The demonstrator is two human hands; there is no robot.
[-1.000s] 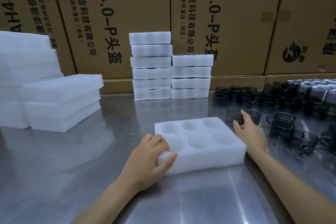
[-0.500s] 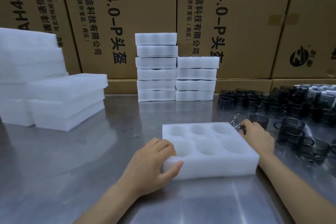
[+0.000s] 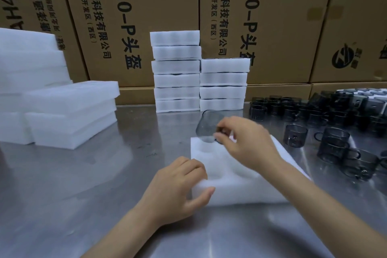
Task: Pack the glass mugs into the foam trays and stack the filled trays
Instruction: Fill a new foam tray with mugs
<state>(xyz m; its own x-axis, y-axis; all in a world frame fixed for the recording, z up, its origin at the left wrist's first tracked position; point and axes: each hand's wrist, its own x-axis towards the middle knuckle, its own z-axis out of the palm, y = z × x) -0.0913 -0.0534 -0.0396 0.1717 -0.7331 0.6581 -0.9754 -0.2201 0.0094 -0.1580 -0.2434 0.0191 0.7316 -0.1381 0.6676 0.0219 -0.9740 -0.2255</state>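
Head view of a packing station. A white foam tray (image 3: 240, 176) with round wells lies flat on the steel tabletop (image 3: 83, 184), its visible wells holding nothing. The left hand (image 3: 178, 186) grips the tray's near left corner: the fingers curl over the top edge and the thumb presses against the near side wall. The right hand (image 3: 247, 140) reaches across the tray, thumb and fingers closed in a pinching grip on the handle of a smoky glass mug (image 3: 208, 126), which is tilted and held above the tray's far left well; blur hides whether the mug touches the foam.

To the right, loose glass mugs (image 3: 335, 132) stand crowded on the tabletop, some stacked one on another. Behind the tray, two stacks of filled trays (image 3: 199, 73) stand side by side and touching, against the cardboard cartons (image 3: 272, 16); the left stack has six layers, the right four, with dark rims showing between layers. At far left, a pile of foam trays (image 3: 62, 111) rests on the tabletop, well apart from the tray being packed. The cartons bear printed black lettering.
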